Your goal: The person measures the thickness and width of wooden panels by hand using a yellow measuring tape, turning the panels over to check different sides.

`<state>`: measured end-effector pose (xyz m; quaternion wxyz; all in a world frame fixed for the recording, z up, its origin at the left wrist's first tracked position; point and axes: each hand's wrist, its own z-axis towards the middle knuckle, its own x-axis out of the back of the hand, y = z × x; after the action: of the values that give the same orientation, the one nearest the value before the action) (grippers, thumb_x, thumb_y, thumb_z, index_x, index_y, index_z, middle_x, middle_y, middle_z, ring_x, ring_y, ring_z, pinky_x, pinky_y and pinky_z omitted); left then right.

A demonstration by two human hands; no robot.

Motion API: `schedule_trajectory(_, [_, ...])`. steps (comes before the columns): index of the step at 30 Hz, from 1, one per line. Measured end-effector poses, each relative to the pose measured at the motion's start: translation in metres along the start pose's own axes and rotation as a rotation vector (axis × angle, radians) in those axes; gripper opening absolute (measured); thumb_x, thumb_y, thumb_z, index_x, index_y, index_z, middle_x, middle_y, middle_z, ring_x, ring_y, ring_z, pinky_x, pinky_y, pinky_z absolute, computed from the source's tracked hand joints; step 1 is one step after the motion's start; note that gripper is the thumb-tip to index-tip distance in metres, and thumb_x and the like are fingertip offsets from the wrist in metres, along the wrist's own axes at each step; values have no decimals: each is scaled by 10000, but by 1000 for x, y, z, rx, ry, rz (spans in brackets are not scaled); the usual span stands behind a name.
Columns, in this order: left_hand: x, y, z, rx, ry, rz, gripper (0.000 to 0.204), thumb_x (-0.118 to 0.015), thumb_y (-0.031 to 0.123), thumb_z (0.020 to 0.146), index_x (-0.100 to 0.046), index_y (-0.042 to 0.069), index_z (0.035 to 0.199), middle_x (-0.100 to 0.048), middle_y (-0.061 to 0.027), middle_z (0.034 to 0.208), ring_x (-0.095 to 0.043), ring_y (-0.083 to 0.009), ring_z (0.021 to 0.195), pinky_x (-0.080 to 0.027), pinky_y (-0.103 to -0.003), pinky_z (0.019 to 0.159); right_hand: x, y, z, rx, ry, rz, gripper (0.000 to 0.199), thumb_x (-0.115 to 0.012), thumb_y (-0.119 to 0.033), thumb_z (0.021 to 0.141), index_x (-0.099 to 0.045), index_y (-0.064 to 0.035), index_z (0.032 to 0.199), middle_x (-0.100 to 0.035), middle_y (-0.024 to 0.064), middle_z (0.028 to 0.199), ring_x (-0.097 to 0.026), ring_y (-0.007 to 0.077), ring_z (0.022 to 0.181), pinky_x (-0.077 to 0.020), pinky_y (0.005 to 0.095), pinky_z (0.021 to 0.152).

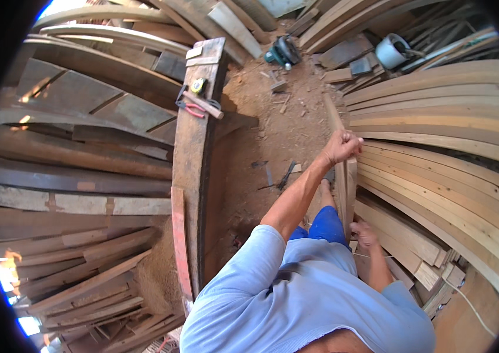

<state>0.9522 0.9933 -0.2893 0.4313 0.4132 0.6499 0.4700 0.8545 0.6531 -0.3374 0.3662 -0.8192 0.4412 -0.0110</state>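
My left hand [342, 146] is at the end of my outstretched arm, fingers curled closed, over a long narrow wooden board [351, 185]. What lies inside those fingers is hidden. Closer to my body, my right hand [366, 235] is beside the same board on its right, with its fingers bent in. Its grip is small and partly hidden, so I cannot make out what it holds. The board runs lengthwise away from me, past my bare foot [325, 187]. A further strip of wood [333, 112] extends beyond my left hand.
On the left, a thick timber beam [193, 141] carries a tape measure [199, 86], red-handled pliers [191, 109] and a wood stick [203, 105]. Stacked planks [438, 176] fill the right. A circular saw [283, 52] and a white bucket [392, 52] are farther off. A cable [470, 303] hangs at right.
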Motion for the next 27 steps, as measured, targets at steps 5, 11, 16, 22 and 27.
schedule_trajectory(5, [14,5,-19,-54,59,-23,473,-582,291,966,-555,36,569,-596,-60,575,-550,-129,553,-412,-300,517,86,74,25,-612,281,-234,515,-577,-606,930,-578,-160,1188,-658,51,1006,-570,172,743,-415,314,680])
schedule_trajectory(11, [26,8,-22,-154,122,-25,542,-523,342,992,-544,39,543,-542,-53,505,-516,-132,514,-405,-303,513,60,131,54,-819,462,-62,632,-496,-648,951,-628,-114,1260,-665,103,1090,-623,222,888,-463,421,774])
schedule_trajectory(16, [21,5,-39,-112,164,-81,543,-500,323,1011,-520,44,545,-522,-49,495,-511,-125,511,-406,-302,510,56,153,45,-801,488,-153,609,-497,-645,950,-634,-106,1198,-659,105,1011,-618,222,819,-463,408,715])
schedule_trajectory(22, [36,-7,-62,-73,197,-123,529,-503,330,1018,-509,58,564,-539,-40,527,-511,-118,511,-397,-283,509,54,170,41,-804,521,-195,590,-499,-642,950,-642,-97,1124,-653,107,917,-612,222,736,-463,392,645])
schedule_trajectory(27, [53,-10,-73,-130,279,-318,513,-494,294,1023,-480,54,569,-506,-55,534,-524,-150,503,-401,-293,504,48,178,46,-773,557,-175,580,-500,-639,950,-648,-89,1062,-647,108,838,-607,221,667,-462,379,587])
